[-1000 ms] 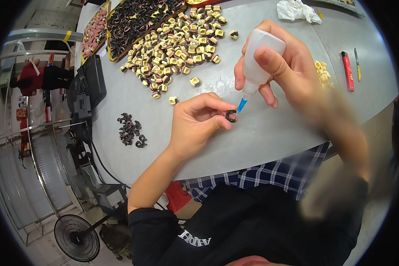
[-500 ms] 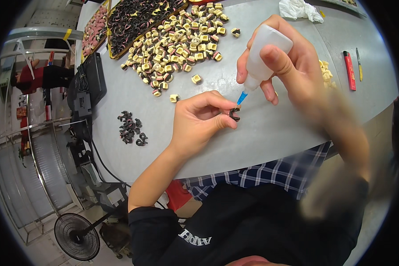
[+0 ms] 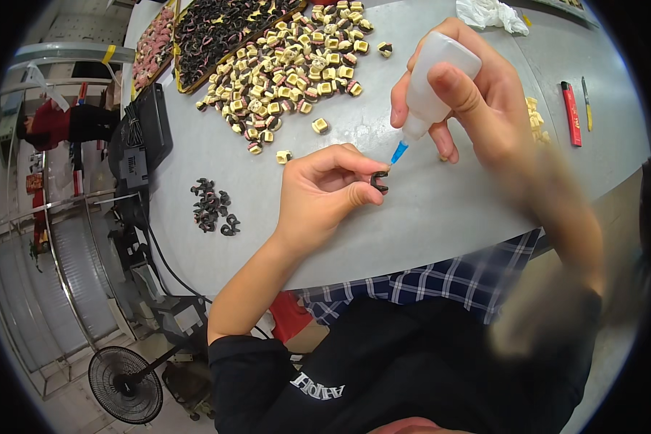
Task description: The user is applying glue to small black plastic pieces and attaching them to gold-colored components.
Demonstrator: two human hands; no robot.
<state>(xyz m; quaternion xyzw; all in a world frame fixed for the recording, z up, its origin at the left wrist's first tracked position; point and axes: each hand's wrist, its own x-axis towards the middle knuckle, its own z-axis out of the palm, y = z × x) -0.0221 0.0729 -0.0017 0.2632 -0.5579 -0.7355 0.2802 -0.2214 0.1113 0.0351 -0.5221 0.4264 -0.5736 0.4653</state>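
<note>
Between thumb and fingers, my left hand [image 3: 325, 188] pinches a small black C-shaped piece [image 3: 378, 181] above the grey table [image 3: 282, 267]. My right hand [image 3: 477, 94] grips a translucent white squeeze bottle [image 3: 441, 76], tipped downward. Its blue needle tip [image 3: 398, 152] points at the upper end of the black piece, close to my left fingertips; whether it touches cannot be made out. Left of my left hand lies a small heap of similar black pieces [image 3: 211, 206]. Beyond it spreads a large pile of cream, black and pink small parts [image 3: 289, 72].
At the back left stand a tray of black pieces [image 3: 228, 32] and a tray of pink pieces [image 3: 152, 47]. A white crumpled tissue [image 3: 490, 14], cream bits [image 3: 534, 119], a red marker [image 3: 571, 114] and a thin yellow-handled tool [image 3: 587, 105] lie rightward. A fan [image 3: 126, 385] stands lower left.
My right hand and the bottle have shifted slightly right, drawing the needle tip a little away from the black piece. The left hand has moved slightly left with the piece.
</note>
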